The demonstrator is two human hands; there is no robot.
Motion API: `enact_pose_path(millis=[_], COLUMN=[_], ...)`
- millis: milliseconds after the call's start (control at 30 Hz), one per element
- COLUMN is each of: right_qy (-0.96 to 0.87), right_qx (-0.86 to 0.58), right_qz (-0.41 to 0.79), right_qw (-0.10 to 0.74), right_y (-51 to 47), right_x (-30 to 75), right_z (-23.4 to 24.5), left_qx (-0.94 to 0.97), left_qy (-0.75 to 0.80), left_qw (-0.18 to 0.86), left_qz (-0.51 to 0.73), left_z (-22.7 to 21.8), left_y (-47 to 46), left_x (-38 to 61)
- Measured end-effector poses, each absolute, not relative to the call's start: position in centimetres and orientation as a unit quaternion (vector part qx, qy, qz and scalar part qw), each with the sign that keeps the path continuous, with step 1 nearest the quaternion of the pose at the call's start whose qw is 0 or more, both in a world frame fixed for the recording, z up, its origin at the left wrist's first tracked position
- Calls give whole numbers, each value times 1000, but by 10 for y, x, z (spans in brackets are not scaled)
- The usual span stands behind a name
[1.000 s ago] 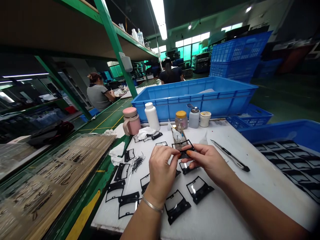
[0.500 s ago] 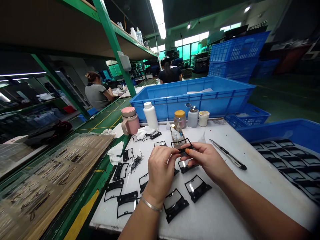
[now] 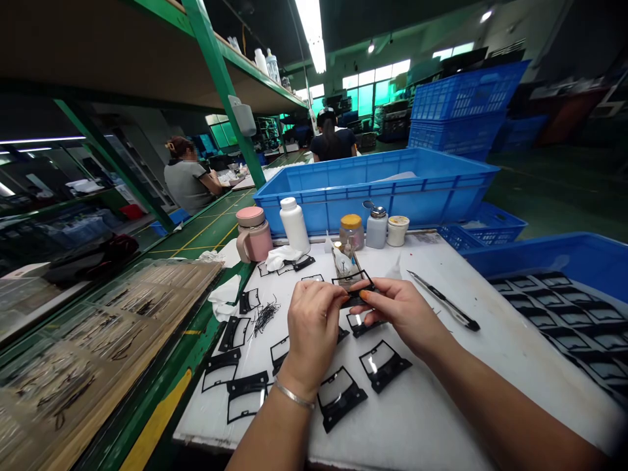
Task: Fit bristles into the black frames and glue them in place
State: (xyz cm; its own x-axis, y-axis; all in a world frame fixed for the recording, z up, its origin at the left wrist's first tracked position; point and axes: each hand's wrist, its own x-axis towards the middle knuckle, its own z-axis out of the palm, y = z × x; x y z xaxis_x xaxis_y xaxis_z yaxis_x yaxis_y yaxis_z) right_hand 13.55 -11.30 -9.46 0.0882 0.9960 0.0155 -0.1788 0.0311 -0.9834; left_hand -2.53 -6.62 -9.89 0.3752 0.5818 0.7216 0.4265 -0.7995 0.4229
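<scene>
My right hand (image 3: 405,313) grips a small black frame (image 3: 362,278) with a window opening, its thumb and fingers on the right side. My left hand (image 3: 313,320) is closed in a pinch at the left edge of the same frame; whether a small piece is also between its fingertips is hidden. The frame is held above the white work board (image 3: 422,418). Similar black frames with clear windows (image 3: 383,366) lie around and beneath both hands. Left of my left hand is a loose pile of thin black strips (image 3: 265,318).
A utility knife (image 3: 444,301) lies right of my hands. Behind stand a pink mug (image 3: 255,239), a white bottle (image 3: 294,226), a yellow-lidded jar (image 3: 352,232) and a pump bottle (image 3: 377,229), before a blue crate (image 3: 328,203). Finished-looking rows of frames fill a right-hand bin (image 3: 608,252). Two people sit beyond.
The whole view has shifted slightly. Both hands stay together on the black frame, with only slight finger movement.
</scene>
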Motion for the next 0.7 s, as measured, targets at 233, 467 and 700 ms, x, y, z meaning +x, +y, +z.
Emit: enact_pose_path(millis=[233,467,700], right_qy=[-437,-438,-443], right_qx=[-466,-470,-466], right_qz=[517,516,515], right_qw=[570,566,567], right_y=[-113,-112,-113], right_x=[134,134,135], right_z=[-94,-94,-95], left_qx=[819,822,822], left_qy=[301,300,307], left_qw=[68,63,59], left_qz=[483,480,476], left_z=[-98,-97,-98], left_y=[-67,-66,-67], left_x=[-24,-24,-24])
